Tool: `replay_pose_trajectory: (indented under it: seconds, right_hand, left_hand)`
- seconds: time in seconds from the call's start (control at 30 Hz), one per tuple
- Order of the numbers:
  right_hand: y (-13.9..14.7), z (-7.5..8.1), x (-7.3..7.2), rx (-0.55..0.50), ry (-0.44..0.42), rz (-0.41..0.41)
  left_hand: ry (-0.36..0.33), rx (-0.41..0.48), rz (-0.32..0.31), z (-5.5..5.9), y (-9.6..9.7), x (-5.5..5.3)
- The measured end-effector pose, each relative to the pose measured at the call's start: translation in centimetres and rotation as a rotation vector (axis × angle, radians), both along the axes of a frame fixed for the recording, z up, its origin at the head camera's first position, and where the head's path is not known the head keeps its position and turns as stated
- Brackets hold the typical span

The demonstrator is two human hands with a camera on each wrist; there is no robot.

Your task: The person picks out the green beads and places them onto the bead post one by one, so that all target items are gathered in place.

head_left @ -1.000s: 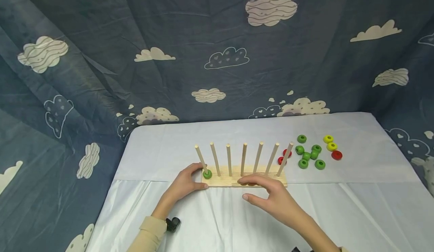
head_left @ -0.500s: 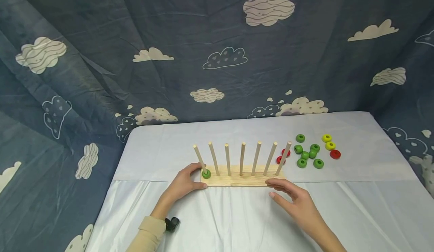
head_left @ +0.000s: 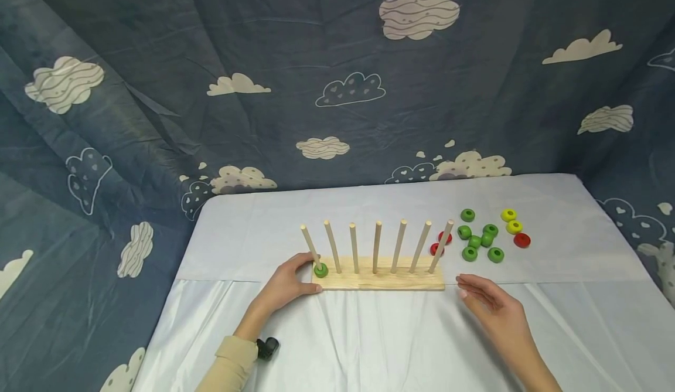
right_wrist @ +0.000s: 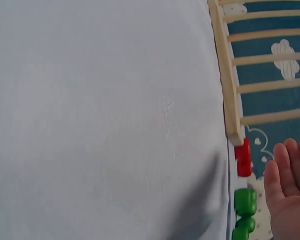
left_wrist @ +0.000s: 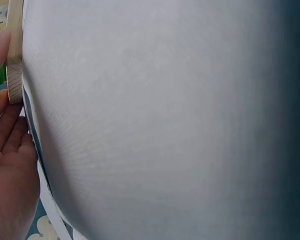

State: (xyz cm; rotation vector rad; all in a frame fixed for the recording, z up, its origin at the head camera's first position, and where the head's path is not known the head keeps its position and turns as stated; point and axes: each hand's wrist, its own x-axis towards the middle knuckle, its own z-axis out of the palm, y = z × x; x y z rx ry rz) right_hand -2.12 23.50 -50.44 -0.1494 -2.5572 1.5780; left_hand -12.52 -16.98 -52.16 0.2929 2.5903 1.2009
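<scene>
A wooden peg board (head_left: 385, 282) with a row of several upright pegs lies on the white cloth in the head view. One green bead (head_left: 318, 273) sits at the foot of its leftmost peg. My left hand (head_left: 282, 286) holds the board's left end, thumb at the front edge and fingers round the end; the left wrist view shows the end grain of the board (left_wrist: 14, 82) beside the fingers. To the right of the board, my right hand (head_left: 495, 309) hovers over the cloth with relaxed fingers and nothing in them. In the right wrist view its fingers (right_wrist: 285, 172) are extended.
Several green beads (head_left: 470, 254) lie loose to the right of the board. Two yellow beads (head_left: 514, 227) and a red bead (head_left: 522, 240) lie farther right. Two more red beads (head_left: 436, 249) are behind the rightmost peg. A dark cloud-print curtain (head_left: 348, 128) hangs behind the table.
My right hand has moved right, from over the middle of the board to past its right end. The left hand stays at the left end.
</scene>
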Motion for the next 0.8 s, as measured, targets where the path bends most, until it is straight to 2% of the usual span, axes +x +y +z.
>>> replay_pose_trajectory:
  seconds: [0.17, 0.37, 0.57, 0.8]
  right_hand:
    - [1.7, -0.2, -0.4, 0.132, -0.031, -0.031]
    - [3.8, 0.2, -1.4, 0.286, -0.052, -0.031]
    - [5.3, 0.6, -2.8, 0.34, -0.024, -0.023]
    - [6.3, 0.8, -4.4, 0.352, -0.009, -0.009]
  left_hand:
    - [-0.001, -0.002, -0.004, -0.3, -0.1, -0.1]
    - [-0.008, 0.017, 0.003, -0.3, -0.1, -0.1]
    - [-0.01, 0.015, 0.003, -0.4, -0.3, -0.1]
    - [-0.006, 0.013, -0.009, -0.3, -0.3, -0.1]
